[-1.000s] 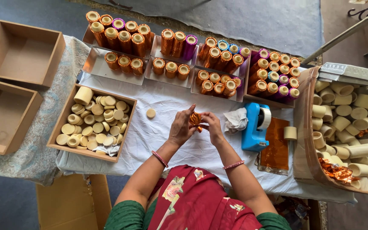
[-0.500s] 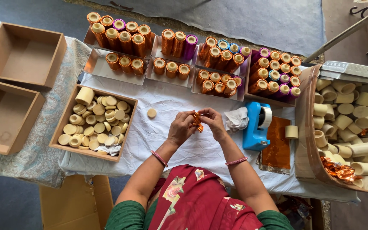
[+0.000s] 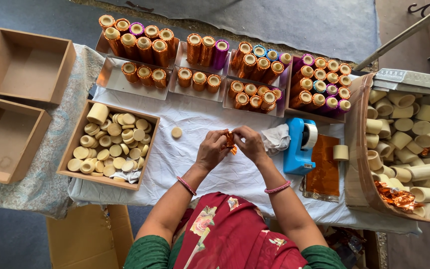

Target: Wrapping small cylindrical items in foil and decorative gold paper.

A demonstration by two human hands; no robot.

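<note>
My left hand [image 3: 212, 149] and my right hand [image 3: 249, 143] meet over the white cloth [image 3: 185, 164], fingers pinched together on a small piece wrapped in shiny orange foil [image 3: 230, 141]. What lies inside the foil is hidden by my fingers. A single cream disc [image 3: 176, 132] lies on the cloth just left of my left hand. A crumpled white rag [image 3: 276, 139] sits right of my right hand.
A wooden box of cream discs [image 3: 109, 145] stands at left. Steel trays of foil-wrapped rolls [image 3: 200, 62] line the far edge. A blue tape dispenser [image 3: 300, 146], orange foil sheets [image 3: 323, 172] and a bin of cream tubes [image 3: 409, 144] are at right. Two empty boxes [image 3: 11, 99] lie far left.
My hands have kept working the orange foil piece between the fingertips, shifting slightly; nothing else on the table has moved.
</note>
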